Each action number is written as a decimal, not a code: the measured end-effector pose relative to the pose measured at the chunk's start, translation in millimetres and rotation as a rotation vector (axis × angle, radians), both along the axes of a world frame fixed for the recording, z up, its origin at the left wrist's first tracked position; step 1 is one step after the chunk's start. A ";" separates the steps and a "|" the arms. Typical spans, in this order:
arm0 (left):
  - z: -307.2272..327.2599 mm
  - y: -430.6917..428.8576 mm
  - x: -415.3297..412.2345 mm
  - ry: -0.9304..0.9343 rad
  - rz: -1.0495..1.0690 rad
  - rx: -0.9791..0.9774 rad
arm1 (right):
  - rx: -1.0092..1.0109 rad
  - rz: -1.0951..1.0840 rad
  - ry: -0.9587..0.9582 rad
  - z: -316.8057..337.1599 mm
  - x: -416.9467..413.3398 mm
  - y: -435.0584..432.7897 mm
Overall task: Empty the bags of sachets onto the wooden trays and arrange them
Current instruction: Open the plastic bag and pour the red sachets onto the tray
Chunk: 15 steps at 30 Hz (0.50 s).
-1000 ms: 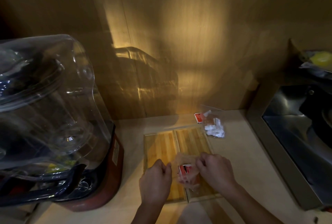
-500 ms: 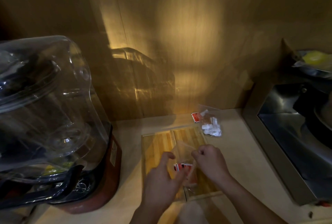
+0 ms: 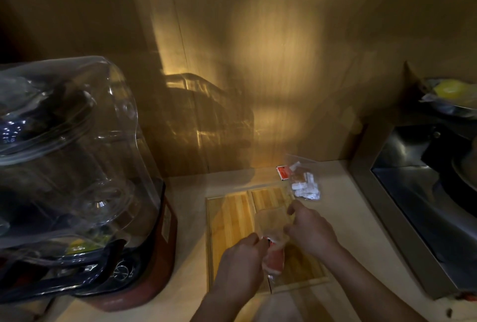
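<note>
Both sets of fingers point(image 3: 251, 240) are pinched on a clear bag of red sachets point(image 3: 274, 257), left hand point(image 3: 238, 267) low, right hand point(image 3: 311, 231) at top, held over the two wooden trays point(image 3: 232, 218). Trays look bare, so nothing's emptied yet. 2nd bag w/ white sachets point(image 3: 304, 182) sits untouched just behind trays, approx at the wall.

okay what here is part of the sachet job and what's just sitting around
Job: wooden trays; clear bag of red sachets, held in left hand and right hand; second bag of white sachets.

Lying about: blender; steel sink; yellow item.
</note>
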<state>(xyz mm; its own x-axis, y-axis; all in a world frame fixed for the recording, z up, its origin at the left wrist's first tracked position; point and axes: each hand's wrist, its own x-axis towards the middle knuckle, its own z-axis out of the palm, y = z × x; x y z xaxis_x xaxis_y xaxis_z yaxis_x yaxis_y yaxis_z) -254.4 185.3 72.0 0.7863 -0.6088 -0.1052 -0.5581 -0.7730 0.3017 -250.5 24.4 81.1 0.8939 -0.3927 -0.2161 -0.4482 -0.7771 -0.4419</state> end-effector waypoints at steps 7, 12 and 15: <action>7.1 21.9 31.4 -0.147 -0.089 -0.052 | 0.063 -0.057 -0.126 13.9 -2.0 -16.3; 13.8 23.3 35.3 -0.136 0.013 -0.195 | 0.154 -0.107 -0.178 17.1 -8.7 -17.7; 11.6 19.6 34.4 -0.019 0.014 -0.368 | 0.213 -0.128 -0.165 23.6 -15.2 -22.9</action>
